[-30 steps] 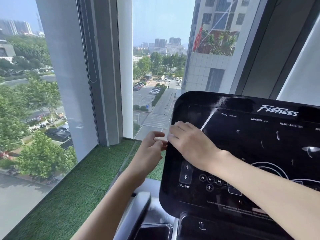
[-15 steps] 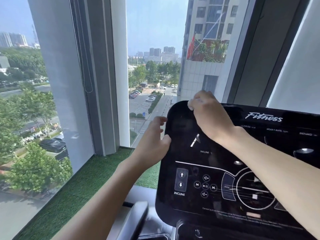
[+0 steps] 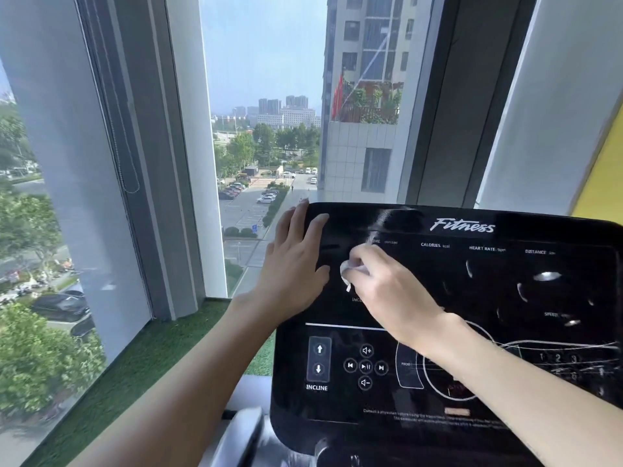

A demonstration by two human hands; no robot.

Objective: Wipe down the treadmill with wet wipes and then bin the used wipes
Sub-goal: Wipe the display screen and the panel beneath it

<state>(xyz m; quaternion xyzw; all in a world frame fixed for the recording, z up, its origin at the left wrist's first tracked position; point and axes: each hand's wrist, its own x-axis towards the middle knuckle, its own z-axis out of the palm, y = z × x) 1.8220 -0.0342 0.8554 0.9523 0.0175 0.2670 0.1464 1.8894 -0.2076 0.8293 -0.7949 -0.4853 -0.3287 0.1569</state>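
The treadmill's glossy black console (image 3: 505, 332) fills the lower right, marked "Fitness" along its top. My right hand (image 3: 387, 288) presses a crumpled white wet wipe (image 3: 349, 269) against the upper left part of the screen; only a bit of the wipe shows past my fingers. My left hand (image 3: 293, 264) lies flat with fingers spread on the console's upper left corner, just left of the wipe. No bin is in view.
A tall window (image 3: 263, 129) stands right behind the console, with grey frame posts (image 3: 158, 163) to the left. A strip of green artificial turf (image 3: 135, 372) runs along the sill. A silver handrail (image 3: 242, 439) pokes up below the console's left edge.
My right hand came down from the console's top left corner to the upper left screen. My left hand shifted from the console's left edge onto its top corner, flat.
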